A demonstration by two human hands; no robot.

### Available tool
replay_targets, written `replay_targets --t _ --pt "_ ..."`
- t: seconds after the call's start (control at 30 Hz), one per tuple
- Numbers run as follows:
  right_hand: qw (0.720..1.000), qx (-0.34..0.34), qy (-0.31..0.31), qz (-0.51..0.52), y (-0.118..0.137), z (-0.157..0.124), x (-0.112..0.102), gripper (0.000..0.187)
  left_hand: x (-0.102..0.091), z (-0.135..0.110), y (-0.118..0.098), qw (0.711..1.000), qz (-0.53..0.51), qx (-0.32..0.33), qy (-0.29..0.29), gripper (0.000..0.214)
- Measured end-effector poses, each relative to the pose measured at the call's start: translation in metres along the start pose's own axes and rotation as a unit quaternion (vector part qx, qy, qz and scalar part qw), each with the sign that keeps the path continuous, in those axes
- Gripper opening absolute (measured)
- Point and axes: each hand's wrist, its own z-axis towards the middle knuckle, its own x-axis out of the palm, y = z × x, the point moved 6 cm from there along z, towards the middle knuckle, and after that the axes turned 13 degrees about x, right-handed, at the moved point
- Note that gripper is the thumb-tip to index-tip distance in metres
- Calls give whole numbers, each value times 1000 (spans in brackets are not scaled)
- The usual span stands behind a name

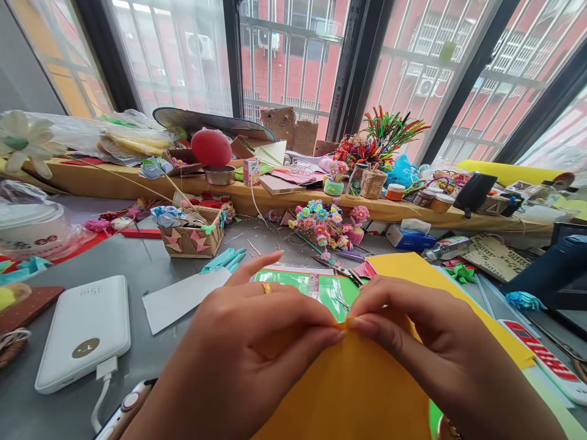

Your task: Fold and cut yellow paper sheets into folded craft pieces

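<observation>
A sheet of orange-yellow paper (pixel 351 391) hangs between my hands, its top edge pinched at the middle. My left hand (pixel 257 342), with a gold ring, closes thumb and index finger on that edge while another finger sticks out. From the other side my right hand (pixel 426 342) pinches the same edge, its fingertips almost touching the left ones. The paper's lower part runs out of view at the bottom. Behind the hands lie a green mat (pixel 284 282), scissors (pixel 351 273) and another yellow sheet (pixel 413 272).
On the left are a white power bank (pixel 87 333) with a cable, a white paper strip (pixel 183 299) and a cardboard box (pixel 195 238). Pipe-cleaner flowers (pixel 325 223) stand ahead. A tissue pack (pixel 410 237) lies right of them. Craft materials crowd the window ledge (pixel 293 201).
</observation>
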Motion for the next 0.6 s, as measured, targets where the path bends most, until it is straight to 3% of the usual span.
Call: replay_targets --t 0.2,0.3,0.37,0.47,0.6 --pt "999 -26 -22 -40 -2 2 -4 6 2 0 6 999 -35 -7 2 7" --pt "996 -39 4 -77 -6 5 -4 7 3 -3 12 998 -49 -21 19 6" --pt "993 -53 35 -95 -7 7 -3 10 5 -4 16 997 -47 -38 45 4" --pt "992 -56 57 -97 -9 8 -2 10 8 -6 20 991 -46 -70 103 20" --pt "994 -39 72 -77 -9 10 1 8 13 -5 20 980 -88 -88 157 12"
